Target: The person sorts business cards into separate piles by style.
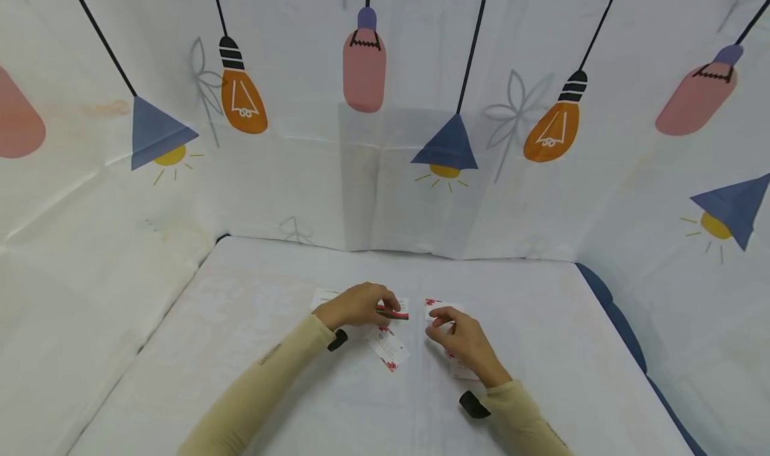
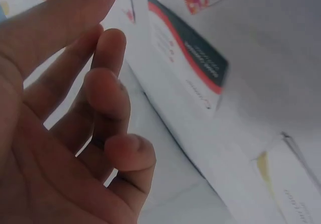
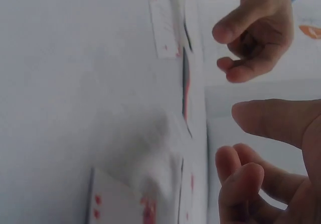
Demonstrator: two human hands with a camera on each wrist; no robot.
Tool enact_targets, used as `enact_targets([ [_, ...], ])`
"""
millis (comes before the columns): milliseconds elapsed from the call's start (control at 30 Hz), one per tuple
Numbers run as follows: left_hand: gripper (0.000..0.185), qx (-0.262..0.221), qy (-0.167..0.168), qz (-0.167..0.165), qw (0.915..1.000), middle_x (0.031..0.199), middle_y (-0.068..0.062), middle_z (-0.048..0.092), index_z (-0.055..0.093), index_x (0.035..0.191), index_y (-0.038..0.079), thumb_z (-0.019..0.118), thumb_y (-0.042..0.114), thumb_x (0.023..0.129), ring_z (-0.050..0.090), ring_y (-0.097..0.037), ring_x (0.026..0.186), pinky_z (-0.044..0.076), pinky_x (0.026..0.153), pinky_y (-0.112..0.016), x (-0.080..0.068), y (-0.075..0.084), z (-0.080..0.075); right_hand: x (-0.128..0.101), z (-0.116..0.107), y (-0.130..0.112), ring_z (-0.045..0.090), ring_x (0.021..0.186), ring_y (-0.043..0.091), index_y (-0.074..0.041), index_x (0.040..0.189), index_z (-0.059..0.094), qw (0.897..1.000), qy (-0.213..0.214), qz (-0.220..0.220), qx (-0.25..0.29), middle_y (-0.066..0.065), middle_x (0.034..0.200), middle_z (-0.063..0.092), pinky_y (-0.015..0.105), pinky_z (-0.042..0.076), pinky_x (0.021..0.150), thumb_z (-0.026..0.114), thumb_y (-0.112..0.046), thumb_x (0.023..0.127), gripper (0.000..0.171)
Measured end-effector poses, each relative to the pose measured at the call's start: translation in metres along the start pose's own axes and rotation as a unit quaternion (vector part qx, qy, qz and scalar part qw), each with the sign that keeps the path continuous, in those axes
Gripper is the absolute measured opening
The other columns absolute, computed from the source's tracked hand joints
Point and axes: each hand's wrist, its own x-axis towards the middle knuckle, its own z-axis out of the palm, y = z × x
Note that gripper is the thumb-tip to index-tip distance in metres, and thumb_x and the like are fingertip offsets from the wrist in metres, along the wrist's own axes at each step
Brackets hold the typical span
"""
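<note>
A business card with a dark green and red band (image 2: 190, 53) lies on the white table, just beyond the fingers of my left hand (image 1: 363, 304). That hand hovers over it with loosely bent fingers, and the left wrist view shows nothing between them. My right hand (image 1: 463, 339) is held above the table, thumb and fingers apart, holding nothing. Below the left hand lies a white card with red flowers (image 1: 388, 348). Another flowered card (image 1: 432, 303) sits beyond the right fingers. Partly hidden under the right hand is a further white card (image 1: 463, 370).
White cards with a yellow mark (image 2: 288, 179) lie to the left of the left hand, largely covered by it in the head view. The white table (image 1: 289, 402) meets a cloth wall (image 1: 289, 168) printed with lamps at the back.
</note>
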Motion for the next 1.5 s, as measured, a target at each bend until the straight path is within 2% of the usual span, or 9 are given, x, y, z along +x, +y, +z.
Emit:
enact_targets([
  [267,0.032,-0.003,-0.010,0.005,0.9999,0.111,0.004,0.070,0.073,0.118,0.012,0.079,0.011,0.086,0.062,-0.015,0.104,0.048,0.093,-0.034,-0.015,-0.011,0.008,-0.009,0.017,-0.006,0.051,0.064,0.010,-0.016,0.114,0.072,0.999,-0.005,-0.032,-0.041,-0.012,0.091,0.066,0.026,0.043,0.058,0.081,-0.026,0.085,0.032],
  [467,0.043,-0.025,-0.016,-0.003,0.9996,0.117,0.003,0.069,0.071,0.125,0.011,0.080,0.007,0.083,0.062,-0.016,0.106,0.048,0.091,-0.032,-0.020,-0.015,0.012,-0.013,0.029,-0.012,0.052,0.070,0.007,-0.017,0.113,0.072,0.997,-0.014,-0.038,-0.070,-0.013,0.090,0.065,0.026,0.043,0.062,0.081,-0.031,0.083,0.035],
  [600,0.044,-0.018,-0.022,0.009,0.9995,0.117,0.003,0.068,0.071,0.125,0.012,0.080,0.007,0.082,0.061,-0.017,0.104,0.046,0.089,-0.030,-0.020,-0.015,0.014,-0.016,0.035,-0.016,0.052,0.072,0.006,-0.015,0.114,0.071,0.994,-0.030,-0.056,-0.093,-0.012,0.091,0.066,0.027,0.043,0.064,0.081,-0.034,0.082,0.038],
  [767,0.046,-0.009,-0.026,0.017,0.9995,0.118,0.003,0.067,0.070,0.127,0.012,0.079,0.007,0.082,0.060,-0.017,0.103,0.045,0.088,-0.028,-0.020,-0.017,0.015,-0.017,0.038,-0.022,0.052,0.073,0.007,-0.011,0.114,0.071,0.992,-0.035,-0.076,-0.094,-0.008,0.092,0.067,0.027,0.043,0.065,0.083,-0.034,0.082,0.042],
  [1033,0.048,-0.009,-0.024,0.043,0.9987,0.123,0.000,0.067,0.070,0.126,0.008,0.083,0.008,0.080,0.059,-0.015,0.116,0.045,0.099,-0.032,-0.023,-0.018,0.014,-0.019,0.043,-0.028,0.051,0.077,0.008,-0.012,0.116,0.070,0.990,-0.038,-0.070,-0.115,-0.010,0.092,0.064,0.028,0.044,0.067,0.082,-0.040,0.081,0.046],
  [1267,0.047,-0.011,-0.033,0.024,0.9991,0.119,0.004,0.064,0.070,0.126,0.014,0.084,0.010,0.081,0.056,-0.016,0.089,0.046,0.079,-0.027,-0.028,-0.020,0.012,-0.021,0.045,-0.029,0.051,0.077,0.009,-0.013,0.117,0.070,0.988,-0.036,-0.073,-0.130,-0.009,0.094,0.062,0.029,0.043,0.066,0.083,-0.042,0.080,0.049],
  [1500,0.044,-0.012,-0.041,0.019,0.9989,0.119,0.004,0.064,0.071,0.121,0.015,0.083,0.008,0.080,0.056,-0.016,0.085,0.046,0.077,-0.026,-0.030,-0.019,0.014,-0.024,0.049,-0.029,0.054,0.082,0.012,-0.013,0.114,0.069,0.986,-0.041,-0.067,-0.149,-0.007,0.095,0.058,0.034,0.045,0.070,0.085,-0.047,0.076,0.053],
])
